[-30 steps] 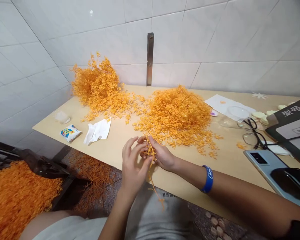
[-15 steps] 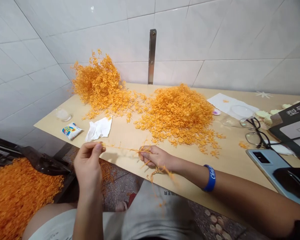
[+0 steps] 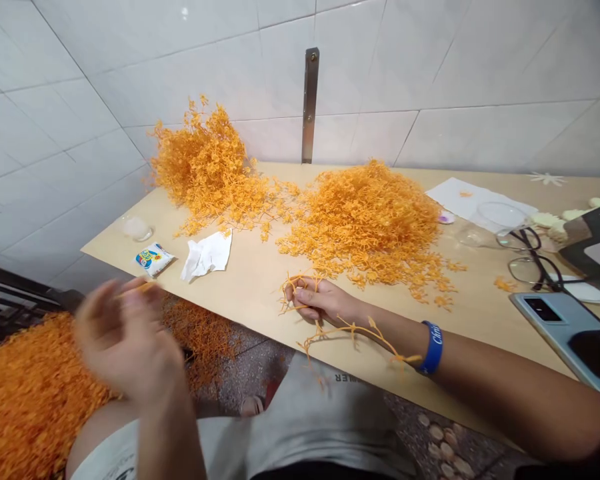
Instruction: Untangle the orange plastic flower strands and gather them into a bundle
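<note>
My right hand is closed around several thin orange artificial flower stems, just above the table's front edge. Small sprigs poke out past its fingertips, and one long branching stem trails below the wrist. Off the table's front edge at the left, my left hand is blurred by motion. Between its thumb and fingers a small orange stem piece shows. Behind my right hand lies a wide heap of orange artificial sprigs. A taller orange bunch stands against the wall at the back left.
Below left is a large mass of orange pieces. On the table are a crumpled white paper, a small printed packet, a clear cup, eyeglasses, a phone and a dark box.
My left hand has moved left and down, away from my right hand. The strand stretched between them has parted. My right hand has shifted slightly right, still holding stems.
</note>
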### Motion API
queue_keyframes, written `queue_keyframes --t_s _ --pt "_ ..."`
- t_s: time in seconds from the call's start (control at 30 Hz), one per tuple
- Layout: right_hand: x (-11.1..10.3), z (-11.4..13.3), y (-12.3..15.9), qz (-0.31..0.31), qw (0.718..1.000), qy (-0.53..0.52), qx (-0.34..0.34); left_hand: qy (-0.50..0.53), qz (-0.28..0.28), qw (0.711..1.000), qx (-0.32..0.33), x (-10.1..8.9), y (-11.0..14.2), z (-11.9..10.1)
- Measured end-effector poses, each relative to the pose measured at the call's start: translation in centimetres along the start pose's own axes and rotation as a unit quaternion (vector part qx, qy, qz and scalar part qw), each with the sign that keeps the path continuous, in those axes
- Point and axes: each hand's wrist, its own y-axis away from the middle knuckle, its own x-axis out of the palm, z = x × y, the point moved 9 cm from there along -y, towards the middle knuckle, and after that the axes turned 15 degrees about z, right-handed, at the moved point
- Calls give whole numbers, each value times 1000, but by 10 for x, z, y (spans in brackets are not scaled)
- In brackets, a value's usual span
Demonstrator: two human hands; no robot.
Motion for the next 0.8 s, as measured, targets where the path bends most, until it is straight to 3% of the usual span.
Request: queue_keyframes --t_s 0.03,0.1,0.13,0.17,0.23,0.3,0.4,0.63,0.73,0.8 --pt "0 1 1 1 1000 -3 -2 1 25 1000 -8 24 8 3" --pt "0 3 3 1 1000 -11 -1 -16 222 973 -56 96 24 17" --pt "0 4 5 -2 1000 -18 0 -14 322 944 -66 129 35 23" --pt "-1 4 6 -7 1000 -28 0 -9 406 911 -69 156 48 28" --pt "-2 5 9 -17 999 -48 0 8 507 859 -69 185 68 35" --pt "-4 4 11 -24 998 -59 2 19 536 840 -85 191 78 44" --pt "-5 3 11 -25 998 -55 10 54 526 840 -120 180 84 52" --pt "-6 1 9 -29 998 -47 6 130 534 814 -190 172 93 53" --pt "-7 -3 8 -38 999 -34 19 130 513 826 -193 170 91 58" --pt "-7 -4 6 -32 999 -16 29 152 446 855 -216 164 83 67"
